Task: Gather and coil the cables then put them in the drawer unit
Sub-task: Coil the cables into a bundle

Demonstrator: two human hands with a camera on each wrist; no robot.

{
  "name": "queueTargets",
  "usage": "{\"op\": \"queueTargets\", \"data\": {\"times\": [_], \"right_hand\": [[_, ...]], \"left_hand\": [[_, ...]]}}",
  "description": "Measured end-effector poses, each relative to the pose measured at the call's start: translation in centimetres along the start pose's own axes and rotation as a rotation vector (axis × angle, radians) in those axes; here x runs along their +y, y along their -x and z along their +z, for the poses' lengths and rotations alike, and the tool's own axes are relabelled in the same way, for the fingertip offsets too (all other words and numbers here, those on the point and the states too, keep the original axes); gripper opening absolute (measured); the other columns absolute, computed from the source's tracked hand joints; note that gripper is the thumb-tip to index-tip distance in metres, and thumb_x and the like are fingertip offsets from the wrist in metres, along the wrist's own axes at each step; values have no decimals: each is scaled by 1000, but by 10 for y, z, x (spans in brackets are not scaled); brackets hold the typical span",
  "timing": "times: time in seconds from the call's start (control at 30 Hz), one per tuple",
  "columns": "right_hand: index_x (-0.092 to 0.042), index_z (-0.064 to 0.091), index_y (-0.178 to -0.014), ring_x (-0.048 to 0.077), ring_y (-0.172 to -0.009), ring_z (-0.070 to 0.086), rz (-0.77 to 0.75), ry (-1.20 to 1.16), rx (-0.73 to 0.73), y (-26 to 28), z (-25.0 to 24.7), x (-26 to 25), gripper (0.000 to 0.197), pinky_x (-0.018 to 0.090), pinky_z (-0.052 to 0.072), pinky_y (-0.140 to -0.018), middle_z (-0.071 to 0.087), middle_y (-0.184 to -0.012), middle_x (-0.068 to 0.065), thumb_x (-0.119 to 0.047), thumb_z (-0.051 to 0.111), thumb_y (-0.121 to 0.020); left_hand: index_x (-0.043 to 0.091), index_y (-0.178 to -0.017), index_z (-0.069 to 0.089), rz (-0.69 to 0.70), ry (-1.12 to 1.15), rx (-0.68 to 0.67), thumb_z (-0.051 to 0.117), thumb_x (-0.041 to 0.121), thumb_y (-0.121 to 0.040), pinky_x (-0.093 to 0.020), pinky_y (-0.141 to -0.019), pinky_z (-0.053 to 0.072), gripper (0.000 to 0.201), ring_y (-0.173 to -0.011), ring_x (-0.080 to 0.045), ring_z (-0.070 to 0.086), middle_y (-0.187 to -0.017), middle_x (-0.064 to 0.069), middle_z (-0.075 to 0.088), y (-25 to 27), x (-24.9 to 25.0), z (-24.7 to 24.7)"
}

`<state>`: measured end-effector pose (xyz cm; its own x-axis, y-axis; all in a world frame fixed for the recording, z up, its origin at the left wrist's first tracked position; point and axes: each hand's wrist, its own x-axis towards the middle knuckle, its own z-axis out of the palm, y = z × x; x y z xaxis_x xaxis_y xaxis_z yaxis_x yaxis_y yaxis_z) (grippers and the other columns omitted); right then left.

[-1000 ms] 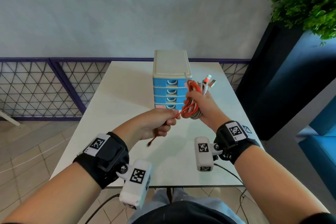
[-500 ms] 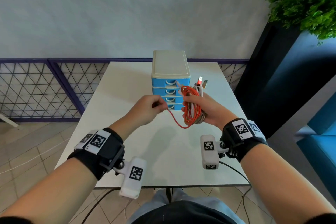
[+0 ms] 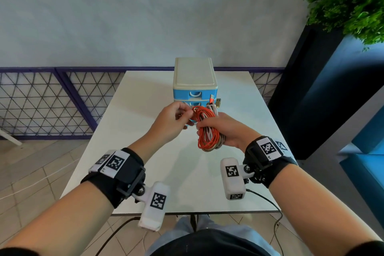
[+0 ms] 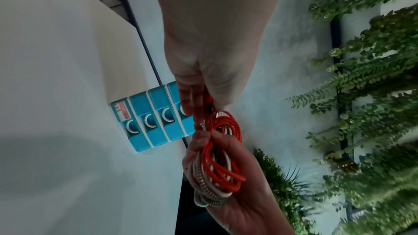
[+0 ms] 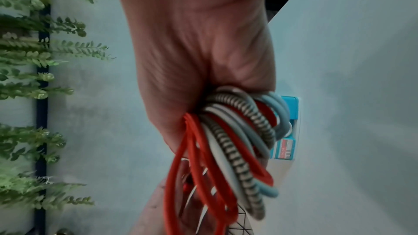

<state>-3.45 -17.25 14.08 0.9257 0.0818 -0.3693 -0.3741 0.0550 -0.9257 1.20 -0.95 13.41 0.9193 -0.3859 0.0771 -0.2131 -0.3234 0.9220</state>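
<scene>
Orange cable coil (image 3: 206, 129) gripped in right hand (image 3: 227, 129), left fingers (image 3: 182, 110) pinching its end, braided strands (image 5: 235, 142) clear only at right wrist.

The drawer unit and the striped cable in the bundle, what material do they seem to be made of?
Drawer unit: likely moulded plastic, with smooth, uniformly coloured cream top and blue fronts. Striped cable: apparently a braided fabric sleeve, given its woven black-and-white pattern, unlike the smooth, rubbery-looking orange cable.

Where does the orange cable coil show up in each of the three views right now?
Head: orange cable coil at centre, gripped by the right hand, just in front of the drawer unit.
Left wrist: lower centre, right of the drawer unit.
Right wrist: lower centre, hanging from the fist.
Shared landmark: the blue drawer unit.
</scene>
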Motion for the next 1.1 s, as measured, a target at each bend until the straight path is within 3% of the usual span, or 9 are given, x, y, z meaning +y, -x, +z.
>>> {"op": "queueTargets", "data": {"times": [0.1, 0.27, 0.4, 0.5, 0.63, 0.73, 0.83, 0.97, 1.1], "right_hand": [[-4, 57, -98, 15, -62, 67, 44, 59, 33, 0, -2, -4, 13, 29, 57, -61, 66, -72, 9, -3, 61, -86], [0, 58, -94, 15, -59, 68, 122, 268, -103, 4, 5, -17, 8, 26, 58, -57, 65, -72, 12, 3, 58, -87], [-1, 59, -87, 11, -53, 67, 196, 361, -291, 12, 12, -24, 8, 22, 55, -51, 66, -62, 7, 4, 53, -91], [-2, 58, -82, 11, -53, 67, 228, 341, -330, 13, 11, -24, 11, 22, 56, -51, 67, -58, 4, 2, 53, -92], [-3, 61, -83, 13, -65, 70, 220, 302, -349, 11, 11, -21, 13, 26, 59, -61, 69, -71, 6, 0, 52, -91], [-8, 63, -93, 16, -80, 68, 134, 511, -330, 5, 9, -21, 5, 28, 58, -75, 69, -87, 7, -8, 61, -89], [-18, 55, -121, 22, -103, 63, 23, 859, -119, 0, 8, -24, 50, 38, 52, -93, 64, -114, 5, -29, 76, -76], [-14, 18, -149, 27, -134, 37, -226, 1381, 250, 10, 34, -3, 113, 49, 32, -110, 39, -146, 7, -67, 71, -63], [-9, -1, -152, 30, -147, 10, -315, 1752, 487, 2, 34, 32, 115, 58, 9, -115, 19, -157, 12, -64, 63, -74]], "left_hand": [[18, -116, 51, 196, -334, 65, 48, 10, -93, -33, -88, 51, 25, -108, -15, 57, -121, -1, 55, 5, -2, -8], [25, -148, 16, 646, -1074, -142, 72, 15, -75, -42, -115, 23, 92, -147, -23, 15, -159, -2, 15, 10, -4, -9], [20, -138, 35, 890, -1164, -142, 71, 24, -75, -45, -119, 16, 73, -142, -20, 32, -146, -1, 44, 3, -6, -4], [15, -124, 47, 997, -1092, -128, 67, 16, -76, -39, -118, 20, 52, -112, -20, 60, -114, -4, 65, -3, -4, -3], [10, -97, 57, 969, -1039, -139, 57, 13, -81, -40, -105, 43, 17, -87, -27, 64, -90, -7, 67, -5, 0, 0], [12, -89, 51, 902, -1076, -162, 59, 13, -79, -38, -90, 53, 13, -80, -29, 64, -84, -8, 66, -5, -2, 2], [12, -101, 53, 738, -1113, -160, 66, 19, -77, -34, -61, 50, 28, -79, -30, 65, -89, -8, 67, -8, -7, 1], [17, -122, 41, 432, -1190, -128, 57, 29, -84, -34, -64, 49, 43, -87, -28, 63, -102, -5, 65, -15, -10, -1], [22, -113, 44, 313, -1045, -198, 62, 25, -76, -33, -62, 49, 41, -87, -29, 64, -100, -3, 66, -13, -9, -1]]}}
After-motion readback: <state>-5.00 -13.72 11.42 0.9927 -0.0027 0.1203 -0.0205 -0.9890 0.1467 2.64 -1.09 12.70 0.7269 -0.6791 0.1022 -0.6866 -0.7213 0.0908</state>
